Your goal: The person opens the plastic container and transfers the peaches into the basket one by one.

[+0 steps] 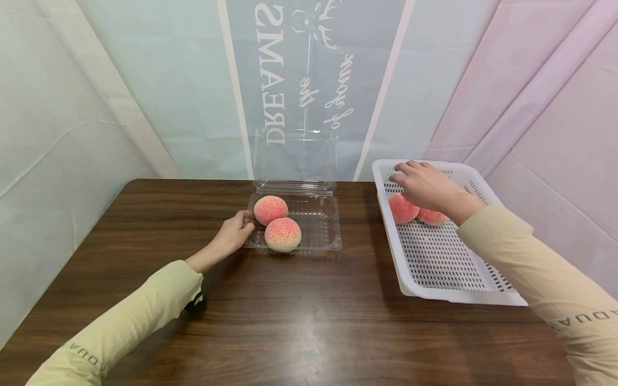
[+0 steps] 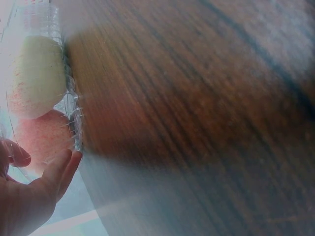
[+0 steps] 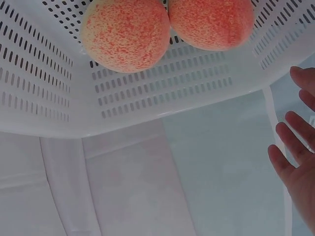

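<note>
At the left side of a clear plastic clamshell box (image 1: 321,221), my left hand (image 1: 230,234) pinches the wall between thumb and fingers. Two pink and cream peaches sit inside the box: one at the back left (image 1: 270,209), the other, a paler peach (image 1: 282,235), in front of it. The left wrist view shows my left hand (image 2: 37,194) beside the pinker peach (image 2: 44,137). Over the back of a white perforated basket (image 1: 393,241), my right hand (image 1: 429,185) hovers with spread fingers, holding nothing. Below it lie two more peaches, left (image 1: 403,208) and right (image 1: 432,216), partly hidden by the hand.
The box's transparent lid (image 1: 295,158) stands raised at the back, against a printed cloth backdrop (image 1: 193,91). A dark wooden table (image 1: 309,316) carries both containers, with bare wood between them. Pale cloth (image 1: 555,118) hangs along the right side.
</note>
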{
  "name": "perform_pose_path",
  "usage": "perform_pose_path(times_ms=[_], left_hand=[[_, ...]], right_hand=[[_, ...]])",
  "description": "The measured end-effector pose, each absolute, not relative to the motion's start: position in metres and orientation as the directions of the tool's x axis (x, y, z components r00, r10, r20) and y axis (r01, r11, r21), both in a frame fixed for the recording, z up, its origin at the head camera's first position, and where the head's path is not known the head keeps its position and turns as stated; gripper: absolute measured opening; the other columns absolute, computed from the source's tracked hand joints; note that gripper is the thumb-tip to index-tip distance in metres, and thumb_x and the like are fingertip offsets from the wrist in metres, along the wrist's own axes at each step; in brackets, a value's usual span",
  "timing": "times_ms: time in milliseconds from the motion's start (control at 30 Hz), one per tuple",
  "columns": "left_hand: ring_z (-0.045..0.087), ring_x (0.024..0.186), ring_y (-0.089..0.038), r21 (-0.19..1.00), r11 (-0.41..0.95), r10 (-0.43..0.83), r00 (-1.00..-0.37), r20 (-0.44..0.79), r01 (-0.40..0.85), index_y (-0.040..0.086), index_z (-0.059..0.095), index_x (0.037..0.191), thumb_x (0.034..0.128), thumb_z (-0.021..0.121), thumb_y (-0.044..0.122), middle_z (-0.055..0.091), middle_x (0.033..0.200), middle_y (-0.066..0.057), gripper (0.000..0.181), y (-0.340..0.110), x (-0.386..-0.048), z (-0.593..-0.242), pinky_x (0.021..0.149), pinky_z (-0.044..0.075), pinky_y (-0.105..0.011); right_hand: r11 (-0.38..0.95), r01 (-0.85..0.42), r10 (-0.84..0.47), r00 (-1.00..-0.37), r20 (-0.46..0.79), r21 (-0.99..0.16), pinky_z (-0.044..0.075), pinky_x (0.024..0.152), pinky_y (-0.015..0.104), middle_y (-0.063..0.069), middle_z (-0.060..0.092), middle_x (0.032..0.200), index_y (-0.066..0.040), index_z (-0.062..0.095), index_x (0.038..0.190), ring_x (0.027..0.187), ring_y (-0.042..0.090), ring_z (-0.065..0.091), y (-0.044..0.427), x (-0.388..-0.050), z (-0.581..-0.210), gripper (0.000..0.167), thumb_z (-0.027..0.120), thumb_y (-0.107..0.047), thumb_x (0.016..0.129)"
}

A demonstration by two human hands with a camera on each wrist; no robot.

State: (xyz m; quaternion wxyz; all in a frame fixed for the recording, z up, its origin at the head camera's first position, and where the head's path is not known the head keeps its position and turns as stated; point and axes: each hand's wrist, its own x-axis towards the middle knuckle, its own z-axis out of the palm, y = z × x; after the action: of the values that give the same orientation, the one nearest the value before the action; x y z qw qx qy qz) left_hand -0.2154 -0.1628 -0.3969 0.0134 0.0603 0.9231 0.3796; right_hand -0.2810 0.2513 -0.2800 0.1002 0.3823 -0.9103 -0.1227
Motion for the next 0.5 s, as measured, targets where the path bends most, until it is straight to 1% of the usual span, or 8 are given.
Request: perform_pose_path(times_ms=[133, 233, 500], left_hand=[[0.053, 0.101, -0.032, 0.702, 0.705, 0.124, -0.992, 0.022, 0.103, -0.012, 0.042, 0.120, 0.0858, 0.039, 0.010, 0.055, 0.109, -0.026, 0.040, -0.163, -0.216, -0.396, 0.082, 0.044, -0.043], [0.053, 0.101, -0.032, 0.702, 0.704, 0.123, -0.992, 0.023, 0.104, -0.012, 0.042, 0.119, 0.0854, 0.039, 0.010, 0.055, 0.109, -0.026, 0.040, -0.162, -0.215, -0.396, 0.083, 0.044, -0.043], [0.053, 0.100, -0.031, 0.700, 0.707, 0.121, -0.992, 0.026, 0.104, -0.012, 0.043, 0.119, 0.0853, 0.039, 0.010, 0.055, 0.109, -0.026, 0.040, -0.162, -0.215, -0.397, 0.082, 0.044, -0.043]], right_hand=[[0.655, -0.694, -0.747, -0.653, 0.120, 0.300, 0.040, 0.087, 0.052, 0.022, 0.053, 0.113, -0.001, 0.060, 0.108, 0.104, 0.040, 0.048, 0.248, -0.280, -0.280, 0.036, 0.068, -0.005, 0.073], [0.647, -0.702, -0.757, -0.639, 0.136, 0.297, 0.040, 0.086, 0.052, 0.022, 0.053, 0.112, 0.000, 0.060, 0.107, 0.102, 0.039, 0.049, 0.246, -0.279, -0.280, 0.035, 0.067, -0.005, 0.073], [0.665, -0.696, -0.741, -0.662, 0.116, 0.271, 0.039, 0.087, 0.051, 0.021, 0.052, 0.114, -0.001, 0.059, 0.110, 0.103, 0.038, 0.049, 0.240, -0.276, -0.279, 0.037, 0.067, -0.006, 0.074]])
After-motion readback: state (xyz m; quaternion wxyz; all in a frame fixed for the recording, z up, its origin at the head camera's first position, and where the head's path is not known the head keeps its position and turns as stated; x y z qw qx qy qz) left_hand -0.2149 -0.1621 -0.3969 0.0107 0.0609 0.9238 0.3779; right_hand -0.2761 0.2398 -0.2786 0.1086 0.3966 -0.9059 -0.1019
